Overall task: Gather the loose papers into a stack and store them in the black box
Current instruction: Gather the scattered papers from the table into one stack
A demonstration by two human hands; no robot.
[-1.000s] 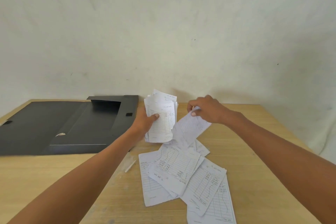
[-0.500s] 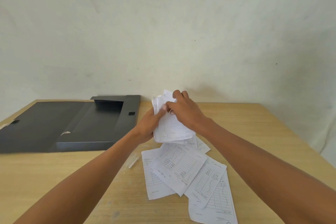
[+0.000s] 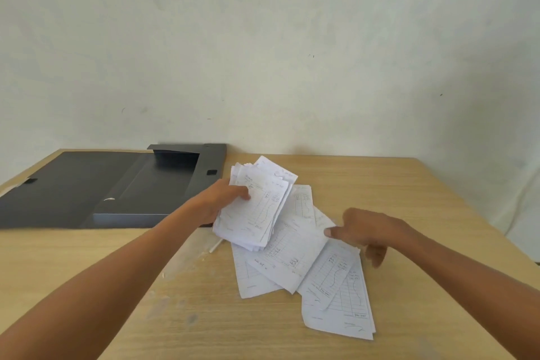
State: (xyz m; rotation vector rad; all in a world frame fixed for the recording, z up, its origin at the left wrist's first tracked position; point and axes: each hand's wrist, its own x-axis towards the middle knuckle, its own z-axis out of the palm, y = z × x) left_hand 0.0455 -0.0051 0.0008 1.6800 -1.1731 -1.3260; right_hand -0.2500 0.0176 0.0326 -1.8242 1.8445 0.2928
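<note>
A wooden table (image 3: 409, 202) is seen from above, set against a pale wall (image 3: 263, 38). On its far left part a black box (image 3: 87, 193) lies opened flat, its shallow tray exposed and its near edge reaching toward the middle of the table. A bundle of papers (image 3: 257, 207) is held just to the right of the box, tilted and lifted off the table surface. The bundle is gripped by the left hand (image 3: 216, 202), whose thumb is pressed across the front sheet while the fingers are hidden behind the bundle. Printed lines and handwriting can be made out on the front sheet, though nothing is legible. Below and to the right of the bundle, loose sheets (image 3: 292, 260) are spread over the table in an overlapping fan, the nearest ones lying toward the front edge. The right hand (image 3: 371, 231) is placed at the right side of this fan, palm down and relaxed, with nothing held; one finger is stretched toward the sheets at their edge, though actual contact with the paper cannot be told because the hand is blurred. A small white stick-like object (image 3: 214, 246) lies on the table just left of the loose sheets, below the bundle. Pale scuffed patches are visible on the wood near it.
</note>
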